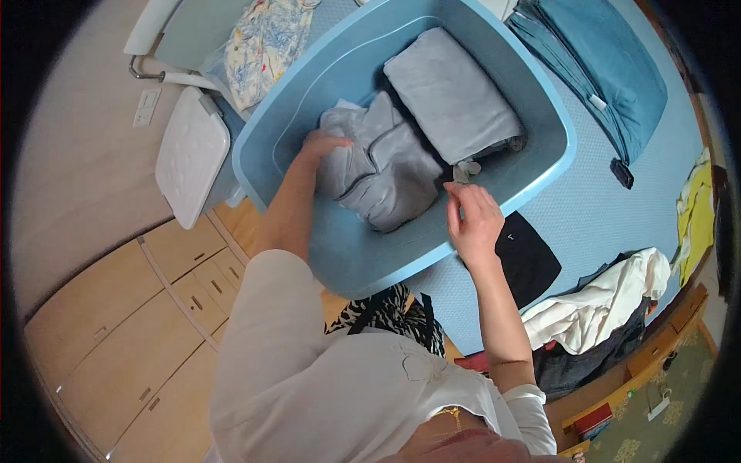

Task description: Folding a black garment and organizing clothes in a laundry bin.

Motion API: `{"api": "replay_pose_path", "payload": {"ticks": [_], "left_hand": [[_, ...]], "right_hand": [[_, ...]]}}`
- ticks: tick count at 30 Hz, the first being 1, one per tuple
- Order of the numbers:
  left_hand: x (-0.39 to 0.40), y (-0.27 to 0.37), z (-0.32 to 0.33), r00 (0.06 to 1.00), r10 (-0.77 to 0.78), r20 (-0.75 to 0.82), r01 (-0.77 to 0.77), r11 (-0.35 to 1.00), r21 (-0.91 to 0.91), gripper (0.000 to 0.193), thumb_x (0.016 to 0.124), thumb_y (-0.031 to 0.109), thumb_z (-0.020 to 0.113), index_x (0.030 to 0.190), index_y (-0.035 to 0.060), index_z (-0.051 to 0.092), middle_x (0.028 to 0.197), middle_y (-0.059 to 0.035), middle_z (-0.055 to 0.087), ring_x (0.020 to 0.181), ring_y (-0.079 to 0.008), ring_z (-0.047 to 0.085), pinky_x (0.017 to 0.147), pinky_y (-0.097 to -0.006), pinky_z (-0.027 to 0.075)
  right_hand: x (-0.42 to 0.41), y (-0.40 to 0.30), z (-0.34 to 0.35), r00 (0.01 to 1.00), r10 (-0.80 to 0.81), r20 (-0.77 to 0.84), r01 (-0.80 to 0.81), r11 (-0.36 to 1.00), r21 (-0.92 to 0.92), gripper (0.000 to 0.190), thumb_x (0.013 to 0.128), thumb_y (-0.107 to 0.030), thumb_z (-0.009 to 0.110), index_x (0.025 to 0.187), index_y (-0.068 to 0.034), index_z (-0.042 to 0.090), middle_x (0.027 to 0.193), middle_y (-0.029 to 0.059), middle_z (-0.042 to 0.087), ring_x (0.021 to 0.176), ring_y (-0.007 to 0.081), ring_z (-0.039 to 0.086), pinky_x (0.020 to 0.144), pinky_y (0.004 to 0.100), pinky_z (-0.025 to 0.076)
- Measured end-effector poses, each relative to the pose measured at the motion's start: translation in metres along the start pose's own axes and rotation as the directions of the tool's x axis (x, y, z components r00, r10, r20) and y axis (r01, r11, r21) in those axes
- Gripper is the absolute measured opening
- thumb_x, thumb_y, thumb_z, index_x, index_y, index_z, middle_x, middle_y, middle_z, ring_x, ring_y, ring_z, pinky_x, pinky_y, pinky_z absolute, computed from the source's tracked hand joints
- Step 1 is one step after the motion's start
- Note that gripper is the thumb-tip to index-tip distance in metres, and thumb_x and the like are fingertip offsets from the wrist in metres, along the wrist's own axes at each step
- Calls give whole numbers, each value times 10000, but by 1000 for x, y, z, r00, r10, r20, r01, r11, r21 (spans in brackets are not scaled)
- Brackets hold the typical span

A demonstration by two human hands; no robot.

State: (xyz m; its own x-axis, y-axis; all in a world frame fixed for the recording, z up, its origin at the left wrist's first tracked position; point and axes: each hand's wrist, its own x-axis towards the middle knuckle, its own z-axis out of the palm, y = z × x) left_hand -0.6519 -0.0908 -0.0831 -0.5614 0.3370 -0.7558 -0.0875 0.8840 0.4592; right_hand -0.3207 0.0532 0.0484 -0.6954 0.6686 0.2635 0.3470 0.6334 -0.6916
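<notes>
A large light-blue plastic tub [347, 285] stands before me with grey folded fabric inside. My left hand [325, 146] is at the left side of a loosely bundled grey cloth [399, 173], its thumb on top and its other fingers hidden, so its grip is unclear. A thicker, neatly folded grey cloth [448, 95] lies in the tub's upper right part. Over the tub's near right rim is my right hand [474, 217], fingers bent together, with nothing plainly in them. Just beyond its fingertips, a small pale crumpled piece [465, 171] lies beside the folded cloth.
The tub partly covers a light-blue bed surface [602, 214]. On it lie a folded teal fabric [613, 75], a black folded garment [527, 260], a white garment [608, 307] and a yellow one [694, 220]. A white plastic seat [194, 156] and wooden cabinets [116, 324] stand left.
</notes>
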Motion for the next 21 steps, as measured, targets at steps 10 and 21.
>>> {"api": "replay_pose_path", "payload": {"ticks": [10,21], "left_hand": [[-74,6,2,948,-188,-257,107,948,-299,781,602,299,870,1207,-86,560,1143,-168,633,1025,-293,617,866,-376,491],[-104,-84,72,877,-415,-244,180,753,-633,556,820,265,725,1246,-27,521,1249,-154,562,1133,-321,550,932,-442,472]], "right_hand": [[-1,4,-6,1000,-14,-9,14,1000,10,178,709,-32,653,880,-82,647,751,53,590,706,232,593,640,344,466],[-2,0,-8,999,-36,-35,37,999,37,183,704,-36,660,878,-88,643,742,43,580,700,223,589,637,342,460]]}}
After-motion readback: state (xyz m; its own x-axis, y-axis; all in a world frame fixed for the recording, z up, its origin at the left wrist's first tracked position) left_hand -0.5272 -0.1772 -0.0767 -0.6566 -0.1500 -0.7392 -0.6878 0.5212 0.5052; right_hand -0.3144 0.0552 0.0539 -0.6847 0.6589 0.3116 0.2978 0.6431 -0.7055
